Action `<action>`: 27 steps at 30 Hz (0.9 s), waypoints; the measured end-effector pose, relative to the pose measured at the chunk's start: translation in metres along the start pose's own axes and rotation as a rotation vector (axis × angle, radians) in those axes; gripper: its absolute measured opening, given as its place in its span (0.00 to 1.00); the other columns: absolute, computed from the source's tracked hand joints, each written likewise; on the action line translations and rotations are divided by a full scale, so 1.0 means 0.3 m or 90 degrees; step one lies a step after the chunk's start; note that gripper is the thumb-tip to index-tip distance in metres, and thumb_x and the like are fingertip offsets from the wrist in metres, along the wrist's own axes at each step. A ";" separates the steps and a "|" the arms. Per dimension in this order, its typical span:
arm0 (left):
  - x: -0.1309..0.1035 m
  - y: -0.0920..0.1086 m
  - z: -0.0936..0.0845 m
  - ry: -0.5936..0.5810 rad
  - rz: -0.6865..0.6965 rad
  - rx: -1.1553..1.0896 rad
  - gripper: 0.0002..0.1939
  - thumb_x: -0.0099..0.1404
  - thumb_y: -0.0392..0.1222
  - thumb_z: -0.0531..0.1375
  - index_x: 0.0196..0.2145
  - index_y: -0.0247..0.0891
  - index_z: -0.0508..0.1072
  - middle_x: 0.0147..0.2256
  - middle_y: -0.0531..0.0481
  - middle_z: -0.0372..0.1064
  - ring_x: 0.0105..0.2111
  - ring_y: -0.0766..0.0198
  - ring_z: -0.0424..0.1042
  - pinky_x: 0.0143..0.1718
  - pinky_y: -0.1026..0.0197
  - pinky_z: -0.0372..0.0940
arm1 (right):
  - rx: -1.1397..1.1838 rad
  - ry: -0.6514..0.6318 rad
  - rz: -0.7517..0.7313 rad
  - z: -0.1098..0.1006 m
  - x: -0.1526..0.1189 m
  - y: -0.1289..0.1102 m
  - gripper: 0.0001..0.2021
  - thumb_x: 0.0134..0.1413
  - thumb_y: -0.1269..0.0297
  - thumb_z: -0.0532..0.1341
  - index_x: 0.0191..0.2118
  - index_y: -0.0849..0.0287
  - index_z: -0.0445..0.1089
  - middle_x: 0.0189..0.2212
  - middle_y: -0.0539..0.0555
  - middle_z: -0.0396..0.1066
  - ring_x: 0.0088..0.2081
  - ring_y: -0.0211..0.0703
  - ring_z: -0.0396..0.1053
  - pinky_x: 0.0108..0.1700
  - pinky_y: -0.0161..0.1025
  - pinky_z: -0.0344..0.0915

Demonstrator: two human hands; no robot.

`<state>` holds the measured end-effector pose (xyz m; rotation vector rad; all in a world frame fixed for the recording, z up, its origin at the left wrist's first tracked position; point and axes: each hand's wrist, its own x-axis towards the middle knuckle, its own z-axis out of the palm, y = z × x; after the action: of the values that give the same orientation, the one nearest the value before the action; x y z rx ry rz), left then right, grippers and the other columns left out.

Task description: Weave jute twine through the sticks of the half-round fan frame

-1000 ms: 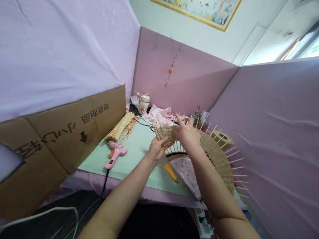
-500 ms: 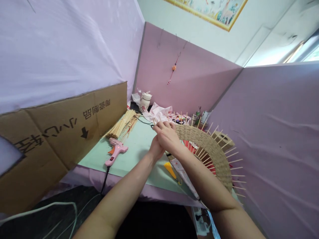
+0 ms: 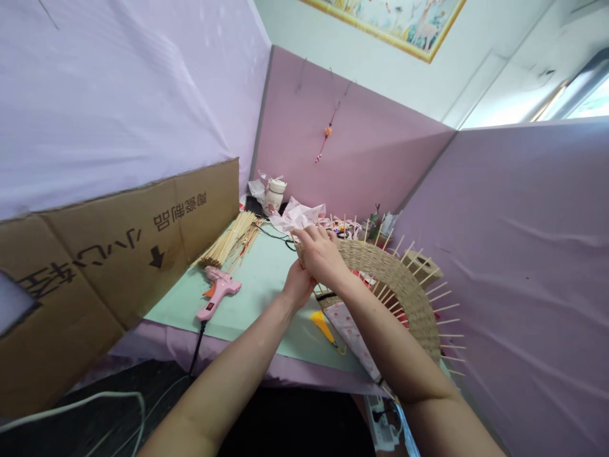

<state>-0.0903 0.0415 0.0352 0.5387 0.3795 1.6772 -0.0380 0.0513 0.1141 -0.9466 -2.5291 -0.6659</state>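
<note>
A curved band of woven straw (image 3: 404, 279) arcs over the right side of the table, with thin bamboo sticks poking out along its outer and inner edges. At its left end my right hand (image 3: 324, 255) is closed over the top of the weave, fingers bent around the edge. My left hand (image 3: 299, 285) grips the same end from below, close against the right one; its fingertips are hidden. Below the band lie a floral cloth (image 3: 349, 333) and a yellow tassel (image 3: 323, 327).
A pink glue gun (image 3: 219, 295) with a black cord rests on the green tabletop (image 3: 257, 304). Behind it is a bundle of sticks (image 3: 231, 238). Cardboard (image 3: 118, 247) stands along the left. A white bottle (image 3: 275, 195), pink cloth (image 3: 297, 214) and a tape roll (image 3: 421, 266) are farther back.
My right hand has shifted slightly on the band's end, and more of the straw edge shows beside its fingers. The whole view has moved a little; the glue gun and sticks lie as before.
</note>
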 end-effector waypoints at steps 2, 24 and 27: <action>-0.008 0.005 0.005 -0.002 -0.012 0.013 0.16 0.47 0.30 0.66 0.37 0.34 0.73 0.36 0.49 0.71 0.38 0.64 0.69 0.36 0.65 0.63 | 0.006 0.026 0.015 -0.022 0.016 0.024 0.19 0.60 0.71 0.53 0.56 0.53 0.64 0.47 0.59 0.64 0.47 0.50 0.57 0.51 0.46 0.49; -0.010 0.018 -0.009 -0.008 0.003 0.002 0.18 0.47 0.34 0.71 0.36 0.35 0.72 0.33 0.50 0.73 0.34 0.64 0.71 0.34 0.63 0.65 | 0.024 -0.050 -0.005 -0.028 -0.001 0.059 0.07 0.59 0.68 0.57 0.41 0.55 0.70 0.39 0.57 0.70 0.46 0.53 0.58 0.47 0.49 0.49; -0.014 0.028 -0.005 -0.012 -0.001 0.006 0.17 0.48 0.34 0.70 0.37 0.35 0.73 0.34 0.50 0.73 0.35 0.63 0.72 0.36 0.62 0.66 | 0.025 -0.029 -0.006 -0.031 -0.010 0.064 0.12 0.59 0.70 0.55 0.46 0.54 0.70 0.43 0.57 0.70 0.48 0.53 0.58 0.50 0.49 0.50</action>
<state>-0.0974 0.0359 0.0378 0.5607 0.3745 1.6680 -0.0211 0.0576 0.1261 -0.9464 -2.5784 -0.6020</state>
